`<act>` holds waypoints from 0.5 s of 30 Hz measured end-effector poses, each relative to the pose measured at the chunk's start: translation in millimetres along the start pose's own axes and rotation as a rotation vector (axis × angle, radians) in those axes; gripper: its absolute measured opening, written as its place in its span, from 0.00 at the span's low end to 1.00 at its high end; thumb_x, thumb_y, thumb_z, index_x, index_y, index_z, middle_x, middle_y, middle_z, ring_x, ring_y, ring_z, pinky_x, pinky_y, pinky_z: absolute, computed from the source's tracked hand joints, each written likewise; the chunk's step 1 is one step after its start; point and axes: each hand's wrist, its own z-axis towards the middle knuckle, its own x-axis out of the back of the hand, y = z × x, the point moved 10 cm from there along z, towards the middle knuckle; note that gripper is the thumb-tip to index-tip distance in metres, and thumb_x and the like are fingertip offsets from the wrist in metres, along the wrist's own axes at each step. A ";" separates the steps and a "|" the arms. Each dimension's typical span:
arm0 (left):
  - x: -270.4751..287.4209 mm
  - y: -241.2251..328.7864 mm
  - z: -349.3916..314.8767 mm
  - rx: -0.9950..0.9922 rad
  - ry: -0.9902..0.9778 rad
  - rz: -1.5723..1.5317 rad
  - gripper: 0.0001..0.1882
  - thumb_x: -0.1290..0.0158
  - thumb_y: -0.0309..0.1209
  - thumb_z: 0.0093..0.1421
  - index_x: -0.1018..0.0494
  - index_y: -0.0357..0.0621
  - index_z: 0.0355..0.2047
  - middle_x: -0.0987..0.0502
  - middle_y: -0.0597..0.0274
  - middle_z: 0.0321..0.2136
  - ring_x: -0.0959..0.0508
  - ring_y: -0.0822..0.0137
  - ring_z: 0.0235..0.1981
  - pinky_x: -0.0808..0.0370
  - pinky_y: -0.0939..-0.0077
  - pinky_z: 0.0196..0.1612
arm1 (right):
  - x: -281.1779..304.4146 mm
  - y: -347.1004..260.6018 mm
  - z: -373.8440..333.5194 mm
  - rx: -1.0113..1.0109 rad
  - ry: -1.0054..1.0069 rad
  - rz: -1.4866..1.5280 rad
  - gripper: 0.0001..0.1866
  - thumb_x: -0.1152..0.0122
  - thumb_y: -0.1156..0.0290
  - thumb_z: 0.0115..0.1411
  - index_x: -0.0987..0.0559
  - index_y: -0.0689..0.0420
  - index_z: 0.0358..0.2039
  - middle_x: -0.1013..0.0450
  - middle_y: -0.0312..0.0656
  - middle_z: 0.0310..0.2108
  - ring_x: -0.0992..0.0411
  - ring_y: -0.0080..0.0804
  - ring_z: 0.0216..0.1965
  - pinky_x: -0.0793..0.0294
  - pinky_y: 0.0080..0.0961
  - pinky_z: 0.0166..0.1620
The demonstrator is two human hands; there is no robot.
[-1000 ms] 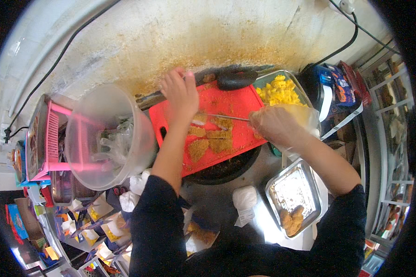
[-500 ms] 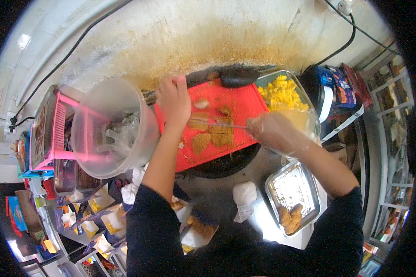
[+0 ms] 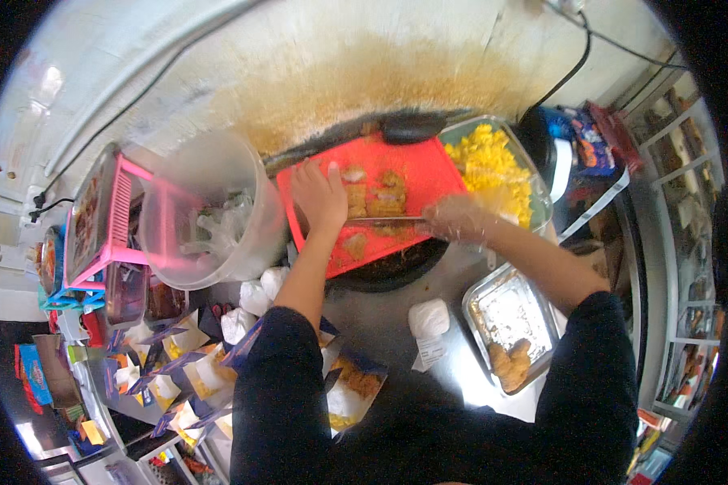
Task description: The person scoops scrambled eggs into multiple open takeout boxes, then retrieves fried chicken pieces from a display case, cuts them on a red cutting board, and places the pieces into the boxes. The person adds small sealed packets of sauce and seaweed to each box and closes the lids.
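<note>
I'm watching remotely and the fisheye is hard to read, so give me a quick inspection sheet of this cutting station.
Surface: red cutting board over a dark round pan; steel counter.
Job's things: fried breaded pieces on the board; knife lying across them.
Clutter: clear plastic tub, pink rack, tray of yellow food, foil tray with fried pieces, paper boxes.
Hands: left hand pressing on the board by the pieces; right hand, in a clear glove, gripping the knife.
Cables: black cable on the wall.
Surroundings: stained wall; shelves at right.
</note>
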 end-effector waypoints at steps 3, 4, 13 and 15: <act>47.0 27.5 10.5 -0.047 -0.040 -0.332 0.19 0.54 0.37 0.65 0.33 0.34 0.48 0.29 0.43 0.47 0.32 0.49 0.53 0.38 0.56 0.58 | 35.3 7.6 -30.7 0.076 0.282 -0.039 0.17 0.51 0.55 0.64 0.22 0.54 0.29 0.24 0.47 0.23 0.24 0.49 0.26 0.25 0.45 0.30; 63.3 34.5 6.3 -0.037 -0.106 -0.473 0.18 0.53 0.36 0.64 0.33 0.34 0.47 0.29 0.44 0.47 0.31 0.50 0.52 0.37 0.58 0.57 | 46.2 12.4 -40.1 0.066 0.394 -0.084 0.18 0.51 0.54 0.64 0.23 0.55 0.30 0.25 0.48 0.24 0.25 0.50 0.26 0.25 0.46 0.30; 275.4 78.1 -93.8 -0.157 -0.108 -0.422 0.13 0.54 0.31 0.62 0.28 0.34 0.41 0.23 0.50 0.43 0.25 0.57 0.47 0.33 0.66 0.54 | 45.0 35.5 3.3 -0.278 0.307 -0.179 0.14 0.42 0.63 0.51 0.23 0.59 0.34 0.23 0.54 0.31 0.23 0.50 0.34 0.24 0.41 0.38; 316.1 61.6 -118.2 -0.156 -0.010 -0.326 0.12 0.50 0.30 0.59 0.27 0.34 0.40 0.23 0.48 0.41 0.24 0.52 0.45 0.31 0.63 0.51 | 49.8 9.8 15.8 -0.222 0.287 -0.171 0.19 0.38 0.60 0.48 0.23 0.60 0.36 0.23 0.56 0.33 0.23 0.50 0.37 0.24 0.41 0.40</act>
